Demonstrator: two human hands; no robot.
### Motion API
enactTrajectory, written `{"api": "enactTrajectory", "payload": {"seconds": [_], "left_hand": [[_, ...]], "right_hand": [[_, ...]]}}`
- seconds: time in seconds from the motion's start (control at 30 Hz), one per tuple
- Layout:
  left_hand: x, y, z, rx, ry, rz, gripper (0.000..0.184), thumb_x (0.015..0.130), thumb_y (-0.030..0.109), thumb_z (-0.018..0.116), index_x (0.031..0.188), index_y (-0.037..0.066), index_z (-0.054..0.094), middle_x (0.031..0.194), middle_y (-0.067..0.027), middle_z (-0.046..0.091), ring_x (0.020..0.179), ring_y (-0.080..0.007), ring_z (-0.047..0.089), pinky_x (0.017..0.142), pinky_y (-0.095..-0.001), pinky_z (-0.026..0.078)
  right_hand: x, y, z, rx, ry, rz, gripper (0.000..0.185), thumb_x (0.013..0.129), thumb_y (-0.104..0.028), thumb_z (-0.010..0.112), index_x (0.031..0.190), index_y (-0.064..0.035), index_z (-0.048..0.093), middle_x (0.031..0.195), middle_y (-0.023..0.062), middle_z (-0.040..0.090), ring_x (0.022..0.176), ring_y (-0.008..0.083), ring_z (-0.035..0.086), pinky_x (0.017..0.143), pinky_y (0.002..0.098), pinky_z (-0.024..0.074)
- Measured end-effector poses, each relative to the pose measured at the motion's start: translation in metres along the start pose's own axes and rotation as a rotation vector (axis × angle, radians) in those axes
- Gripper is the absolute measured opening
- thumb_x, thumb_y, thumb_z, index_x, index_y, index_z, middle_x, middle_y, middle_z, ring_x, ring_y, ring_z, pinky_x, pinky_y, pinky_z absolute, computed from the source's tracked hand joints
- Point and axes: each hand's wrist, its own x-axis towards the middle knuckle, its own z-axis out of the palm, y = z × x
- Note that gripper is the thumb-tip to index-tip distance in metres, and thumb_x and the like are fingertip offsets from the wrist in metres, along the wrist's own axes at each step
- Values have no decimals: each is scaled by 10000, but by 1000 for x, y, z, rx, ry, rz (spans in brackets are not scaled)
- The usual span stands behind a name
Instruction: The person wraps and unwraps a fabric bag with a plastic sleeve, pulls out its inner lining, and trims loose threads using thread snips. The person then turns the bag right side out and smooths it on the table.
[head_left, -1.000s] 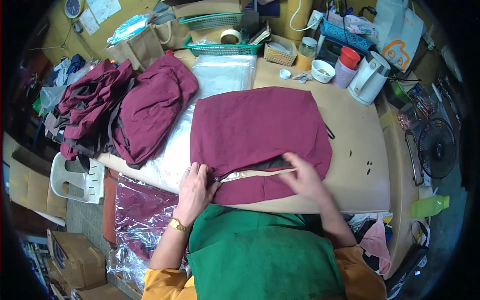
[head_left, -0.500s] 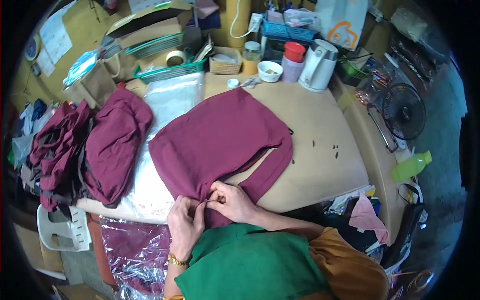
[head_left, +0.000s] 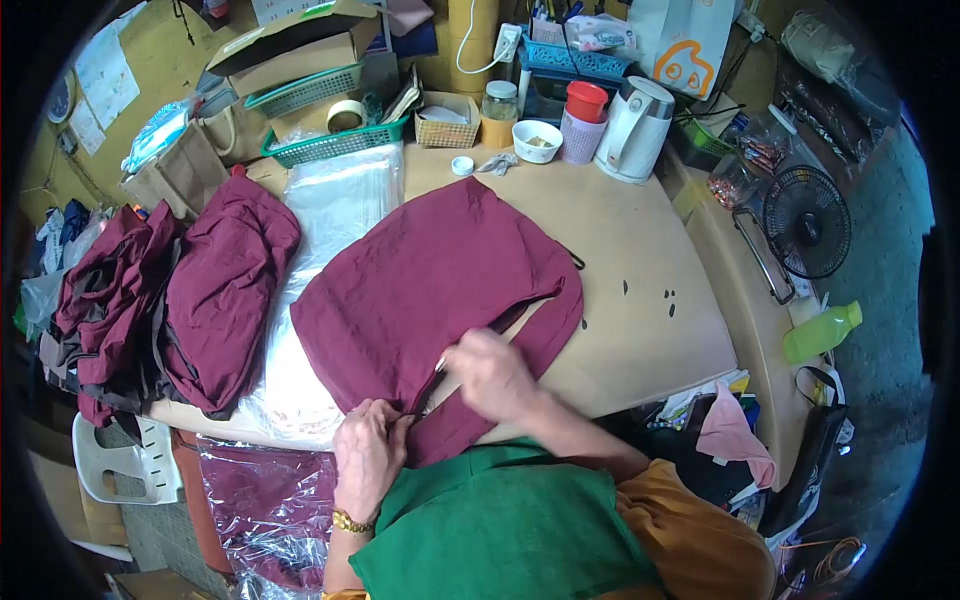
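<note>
A maroon fabric bag (head_left: 420, 265) with a wide strap (head_left: 545, 350) lies flat on the table in front of me. My left hand (head_left: 368, 450) is closed on the bag's near edge, thumb and fingers pinching the cloth at the lower end of the opening. My right hand (head_left: 490, 375) is over the opening's edge, slightly smeared by motion, with its fingers curled together. At its fingertips shows a small shiny piece (head_left: 441, 365), too small to name. A dark line runs along the opening between the two hands.
More maroon bags (head_left: 225, 290) lie to the left, beside a stack of clear plastic sleeves (head_left: 345, 190). Along the back stand a green basket (head_left: 335, 150), a white bowl (head_left: 537, 142) and a kettle (head_left: 636, 130). A fan (head_left: 806, 222) and green bottle (head_left: 823, 332) are at the right.
My right hand has moved up and to the right, away from my left hand, along the opening. The left hand stays at the bag's near edge.
</note>
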Motion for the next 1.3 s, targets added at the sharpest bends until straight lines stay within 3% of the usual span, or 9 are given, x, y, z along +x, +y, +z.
{"api": "enactTrajectory", "payload": {"seconds": [0.1, 0.37, 0.43, 0.5, 0.63, 0.83, 0.93, 1.1, 1.3], "left_hand": [[-8, -15, -23, 109, 62, 38, 181, 742, 75, 755, 739, 13, 585, 747, -165, 607, 695, -357, 612, 642, -442, 485], [15, -39, -57, 426, 447, 26, 126, 761, 17, 715, 836, 17, 614, 804, -145, 588, 748, -359, 581, 659, -448, 450], [22, -33, -41, 110, 343, 127, 199, 760, 47, 737, 925, 22, 627, 860, -143, 586, 812, -342, 578, 703, -447, 449], [31, 4, -13, -31, 63, 221, 246, 777, 107, 749, 968, 19, 622, 919, -158, 584, 859, -337, 580, 736, -437, 463], [74, 61, 65, -79, 230, 437, 207, 817, 182, 732, 894, 27, 619, 817, -141, 589, 766, -336, 613, 681, -429, 499], [93, 63, 76, -198, 211, 320, 138, 844, 72, 700, 810, 13, 580, 746, -151, 576, 631, -349, 589, 560, -409, 476], [90, 65, 68, -243, 214, 264, 178, 875, 115, 687, 803, 21, 554, 742, -156, 585, 647, -359, 609, 563, -416, 486], [91, 69, 54, -193, 53, 91, 259, 942, 259, 630, 855, 19, 584, 702, -192, 620, 643, -399, 617, 595, -457, 502], [108, 55, 46, -259, -105, -33, 425, 969, 330, 583, 762, -40, 602, 654, -255, 564, 659, -436, 604, 604, -484, 448]], "right_hand": [[6, 68, -43, -347, 83, 114, 71, 799, -8, 574, 825, -35, 634, 796, 159, 594, 816, 332, 586, 696, 436, 480], [2, 94, -80, 164, 231, 492, 129, 867, -105, 679, 872, 8, 615, 838, 157, 651, 766, 280, 631, 697, 369, 498], [-4, 121, -83, 282, 258, 562, 199, 902, -165, 674, 867, 16, 598, 804, 144, 654, 727, 234, 626, 684, 355, 487], [-9, 141, -77, 16, -176, 807, 251, 927, -242, 649, 875, -2, 597, 767, 106, 663, 724, 197, 623, 683, 361, 484], [2, 99, -49, -67, -284, 555, 294, 976, -296, 575, 879, -19, 592, 717, 60, 641, 675, 161, 599, 642, 342, 484], [-17, 109, -25, 1149, 165, 919, 280, 1016, -340, 529, 947, -78, 599, 766, 35, 641, 627, 144, 639, 568, 284, 515], [-2, 80, -52, 1349, -171, 1038, 281, 1005, -347, 554, 1051, -74, 605, 820, 40, 662, 682, 151, 659, 577, 262, 529], [-16, 93, -29, 1339, -297, 837, 197, 998, -264, 578, 1018, -75, 629, 908, 40, 673, 784, 139, 669, 649, 284, 563], [-19, 92, -16, 1322, -61, 683, 184, 986, -251, 594, 997, -68, 615, 920, 46, 673, 768, 139, 665, 653, 307, 582]]}}
